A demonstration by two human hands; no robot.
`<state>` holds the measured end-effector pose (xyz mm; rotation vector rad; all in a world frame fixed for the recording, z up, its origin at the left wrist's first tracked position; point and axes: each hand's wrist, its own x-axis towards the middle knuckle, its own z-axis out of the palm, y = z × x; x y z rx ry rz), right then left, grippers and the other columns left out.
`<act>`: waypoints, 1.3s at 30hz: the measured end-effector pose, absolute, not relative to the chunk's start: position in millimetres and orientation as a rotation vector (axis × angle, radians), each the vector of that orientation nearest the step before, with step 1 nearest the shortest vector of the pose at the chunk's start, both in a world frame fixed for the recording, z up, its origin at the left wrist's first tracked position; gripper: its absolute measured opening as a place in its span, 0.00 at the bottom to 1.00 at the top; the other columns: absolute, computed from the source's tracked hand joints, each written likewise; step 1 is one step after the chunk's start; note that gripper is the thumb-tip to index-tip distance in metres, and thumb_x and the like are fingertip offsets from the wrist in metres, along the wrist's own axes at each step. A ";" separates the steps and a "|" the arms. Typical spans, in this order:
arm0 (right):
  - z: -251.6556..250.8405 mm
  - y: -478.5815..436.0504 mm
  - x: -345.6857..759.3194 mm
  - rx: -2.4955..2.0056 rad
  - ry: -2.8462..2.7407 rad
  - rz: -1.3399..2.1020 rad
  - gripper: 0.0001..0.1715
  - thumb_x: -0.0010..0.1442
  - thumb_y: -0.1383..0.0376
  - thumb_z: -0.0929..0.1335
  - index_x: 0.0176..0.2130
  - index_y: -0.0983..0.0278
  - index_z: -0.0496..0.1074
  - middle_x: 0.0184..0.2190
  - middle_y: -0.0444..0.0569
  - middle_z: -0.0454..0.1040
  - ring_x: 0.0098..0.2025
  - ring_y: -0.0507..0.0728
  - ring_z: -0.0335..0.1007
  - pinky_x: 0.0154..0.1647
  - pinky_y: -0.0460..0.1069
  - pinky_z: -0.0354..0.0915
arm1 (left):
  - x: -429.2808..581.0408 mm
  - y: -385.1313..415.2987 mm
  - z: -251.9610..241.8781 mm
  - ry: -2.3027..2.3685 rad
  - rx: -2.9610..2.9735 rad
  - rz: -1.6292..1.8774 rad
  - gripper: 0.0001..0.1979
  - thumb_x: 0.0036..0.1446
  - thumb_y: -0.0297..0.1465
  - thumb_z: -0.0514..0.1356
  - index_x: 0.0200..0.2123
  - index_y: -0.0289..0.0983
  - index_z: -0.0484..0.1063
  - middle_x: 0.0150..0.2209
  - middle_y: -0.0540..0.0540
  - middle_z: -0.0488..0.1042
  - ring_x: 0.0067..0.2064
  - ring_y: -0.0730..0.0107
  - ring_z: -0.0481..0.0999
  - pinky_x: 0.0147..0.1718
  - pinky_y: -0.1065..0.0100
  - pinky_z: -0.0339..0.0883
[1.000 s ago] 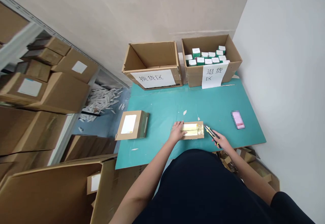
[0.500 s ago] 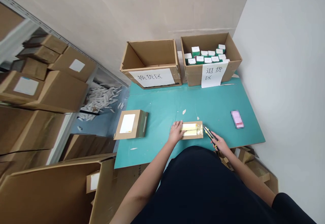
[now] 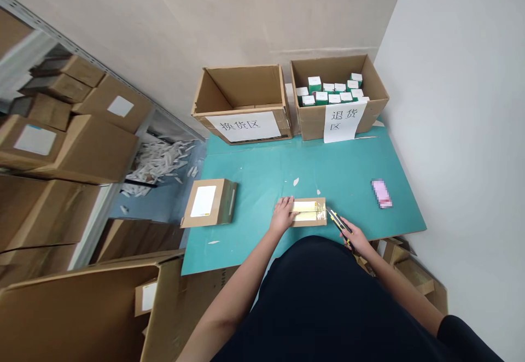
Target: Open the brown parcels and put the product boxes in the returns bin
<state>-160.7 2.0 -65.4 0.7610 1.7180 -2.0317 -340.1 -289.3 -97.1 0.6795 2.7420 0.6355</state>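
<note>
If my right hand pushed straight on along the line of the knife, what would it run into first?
The knife in the right hand would likely lead into the box under the left hand. Whether its tip touches the box or sits just apart is unclear.

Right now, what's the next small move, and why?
I'd probably guide the utility knife tip onto the shiny tape at the small box's right end. The right hand holds the knife with its tip right by that end, contact unclear; the left hand is on the box's left end, away from the tip.
</note>
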 end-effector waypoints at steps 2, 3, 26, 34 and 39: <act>-65.6 -0.4 -157.9 0.767 1.678 -2.078 0.53 0.54 0.48 0.72 0.70 0.61 0.56 0.29 0.42 0.72 0.21 0.50 0.64 0.14 0.42 0.56 | -340.3 -289.1 -97.0 2.741 0.678 0.637 0.32 0.62 0.36 0.57 0.69 0.38 0.58 0.65 0.37 0.65 0.68 0.48 0.58 0.64 0.52 0.55; -65.8 -1.7 -156.0 0.774 1.658 -2.097 0.53 0.54 0.48 0.72 0.71 0.61 0.56 0.29 0.43 0.72 0.21 0.50 0.64 0.14 0.43 0.56 | -340.5 -289.2 -96.9 2.740 0.678 0.638 0.32 0.62 0.36 0.57 0.69 0.38 0.58 0.65 0.37 0.65 0.68 0.48 0.58 0.64 0.51 0.55; -65.9 9.2 -174.5 0.784 1.687 -2.086 0.50 0.55 0.48 0.73 0.70 0.60 0.59 0.31 0.46 0.75 0.23 0.50 0.65 0.17 0.43 0.58 | -341.0 -292.2 -97.5 2.728 0.703 0.669 0.32 0.63 0.37 0.56 0.69 0.39 0.59 0.65 0.38 0.66 0.68 0.48 0.59 0.65 0.50 0.54; -69.1 13.7 -176.7 0.762 1.713 -2.002 0.51 0.54 0.49 0.73 0.70 0.59 0.58 0.30 0.43 0.74 0.22 0.50 0.64 0.16 0.43 0.58 | -339.3 -292.0 -95.4 2.718 0.702 0.677 0.31 0.65 0.37 0.55 0.69 0.38 0.58 0.65 0.38 0.65 0.69 0.48 0.57 0.65 0.51 0.54; -69.5 16.9 -174.7 0.726 1.793 -1.892 0.50 0.55 0.49 0.71 0.70 0.59 0.58 0.28 0.41 0.72 0.19 0.48 0.62 0.15 0.42 0.57 | -338.5 -290.7 -97.2 2.732 0.687 0.643 0.31 0.65 0.38 0.55 0.69 0.37 0.58 0.65 0.37 0.64 0.69 0.47 0.56 0.65 0.51 0.53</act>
